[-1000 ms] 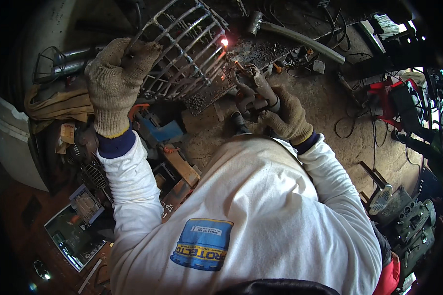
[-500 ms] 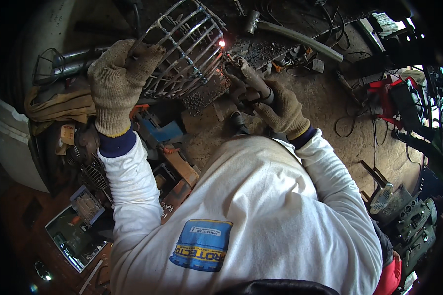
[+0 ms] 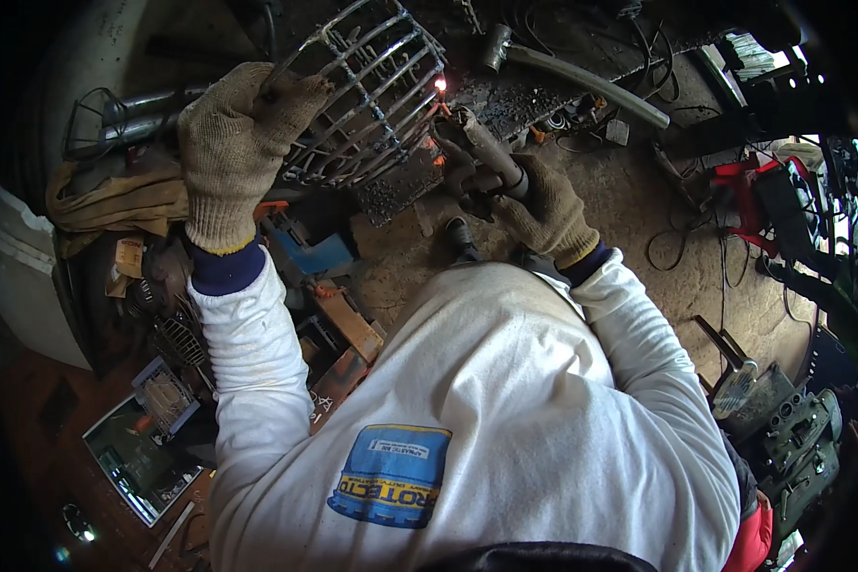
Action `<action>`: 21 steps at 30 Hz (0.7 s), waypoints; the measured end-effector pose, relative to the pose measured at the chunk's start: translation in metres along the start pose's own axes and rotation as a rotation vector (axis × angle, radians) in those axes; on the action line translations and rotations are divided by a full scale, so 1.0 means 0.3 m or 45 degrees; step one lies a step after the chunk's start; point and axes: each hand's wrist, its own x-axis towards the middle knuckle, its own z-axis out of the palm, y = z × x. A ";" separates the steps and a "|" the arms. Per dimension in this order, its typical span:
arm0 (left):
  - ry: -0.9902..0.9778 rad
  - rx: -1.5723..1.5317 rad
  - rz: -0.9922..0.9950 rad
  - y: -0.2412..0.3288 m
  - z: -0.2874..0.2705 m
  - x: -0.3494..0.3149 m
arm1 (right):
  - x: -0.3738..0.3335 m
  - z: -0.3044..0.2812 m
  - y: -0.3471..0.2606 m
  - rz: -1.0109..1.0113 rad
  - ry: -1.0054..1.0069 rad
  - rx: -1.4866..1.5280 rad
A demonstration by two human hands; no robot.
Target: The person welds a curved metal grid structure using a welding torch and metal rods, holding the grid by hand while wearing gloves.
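My left hand (image 3: 238, 148), in a knitted work glove, is closed on the left edge of a round-bottomed cage (image 3: 376, 108) of welded metal bars. The cage is tilted, with bluish weld marks where its bars cross. My right hand (image 3: 551, 210), gloved too, is wrapped round the handle of a welding electrode holder (image 3: 493, 155) whose jaws point up and left. A small bright glow (image 3: 440, 85) shows at the cage's right rim, just beyond the holder's jaws. The thin rod between the jaws and the glow is hard to make out.
A hammer (image 3: 582, 84) with a long metal handle lies on the dark workbench (image 3: 520, 103) beyond the holder. Brown cloth (image 3: 114, 205) lies at left. A blue and orange tool (image 3: 315, 253) sits below the cage. Cables (image 3: 682, 243) and a red stand (image 3: 744, 195) are at right.
The cage and my left hand have shifted slightly right and away from me. The glow has moved a little to the right along with the rim. My right hand stays almost where it was.
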 end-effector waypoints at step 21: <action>0.101 0.283 0.100 -0.036 0.000 -0.019 | 0.005 0.031 0.016 -0.887 0.182 -0.892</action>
